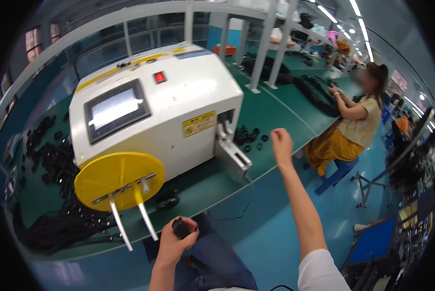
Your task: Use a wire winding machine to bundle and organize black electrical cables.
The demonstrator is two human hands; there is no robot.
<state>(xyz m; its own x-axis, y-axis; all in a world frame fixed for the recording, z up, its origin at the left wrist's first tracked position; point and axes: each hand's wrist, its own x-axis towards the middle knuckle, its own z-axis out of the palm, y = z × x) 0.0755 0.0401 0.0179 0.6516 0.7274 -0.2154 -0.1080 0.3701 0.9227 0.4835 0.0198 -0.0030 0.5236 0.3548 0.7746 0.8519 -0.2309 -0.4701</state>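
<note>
My left hand [175, 240] is closed around a small black coil of cable [180, 227], held low over my lap just in front of the green bench edge. Above it a yellow winding disc [115, 178] with two metal prongs sticks out from a white machine [188, 97] that has a screen and a red button. My right hand [281, 141] is raised out to the right at the bench edge with its fingers curled in; nothing shows in it. It hangs near a grey metal block [234, 158] on the machine's side.
Small black coiled pieces [249, 137] lie on the green bench [271, 114] beside the machine, and piles of black cable [52, 160] lie to its left. A seated person in a yellow skirt [351, 128] works further along the bench. White frame posts [263, 48] stand behind.
</note>
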